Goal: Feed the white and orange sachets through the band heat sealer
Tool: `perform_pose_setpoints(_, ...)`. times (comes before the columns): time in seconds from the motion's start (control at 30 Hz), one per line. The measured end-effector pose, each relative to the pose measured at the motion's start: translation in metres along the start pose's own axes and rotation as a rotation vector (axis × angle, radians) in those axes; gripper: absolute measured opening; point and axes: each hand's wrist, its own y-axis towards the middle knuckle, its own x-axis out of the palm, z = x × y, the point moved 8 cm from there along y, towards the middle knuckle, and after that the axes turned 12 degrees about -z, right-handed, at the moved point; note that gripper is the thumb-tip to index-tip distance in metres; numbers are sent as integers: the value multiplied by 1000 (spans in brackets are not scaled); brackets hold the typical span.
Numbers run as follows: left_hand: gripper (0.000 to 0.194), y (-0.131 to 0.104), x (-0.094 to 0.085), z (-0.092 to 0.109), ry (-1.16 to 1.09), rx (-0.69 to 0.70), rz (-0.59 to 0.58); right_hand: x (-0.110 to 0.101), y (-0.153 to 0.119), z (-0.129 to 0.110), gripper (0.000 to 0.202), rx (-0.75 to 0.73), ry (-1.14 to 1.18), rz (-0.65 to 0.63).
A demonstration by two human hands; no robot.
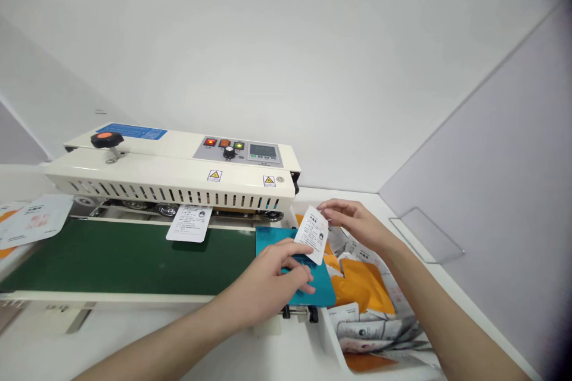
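A small white printed pouch is tilted above the teal plate at the right end of the sealing machine. My right hand has its thumb and fingertips closed at the pouch's upper right corner. From the near side, my left hand reaches over the plate, its index finger against the pouch's lower part and its thumb and other fingers apart. A second white pouch lies on the green belt, its top edge hidden under the cream band sealer.
A white bin at the right holds several white and orange pouches. More pouches lie at the belt's left end. The sealer has lit switches, a black dial and a display. A wire stand is by the right wall.
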Motion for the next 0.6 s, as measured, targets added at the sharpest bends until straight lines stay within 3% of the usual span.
perform_pose_setpoints(0.1,36,1,-1,0,-59,5,7,-15,1,10,29,81,-197,107)
perform_pose_setpoints(0.27,34,-1,-3,1,-87,-39,21,-13,2,31,30,192,-408,-74)
perform_pose_setpoints(0.4,34,1,-5,0,-118,-20,22,-5,1,32,36,188,-441,-182)
perform_pose_setpoints(0.6,34,2,-3,-3,-109,-12,17,1,-1,25,44,185,-376,-211)
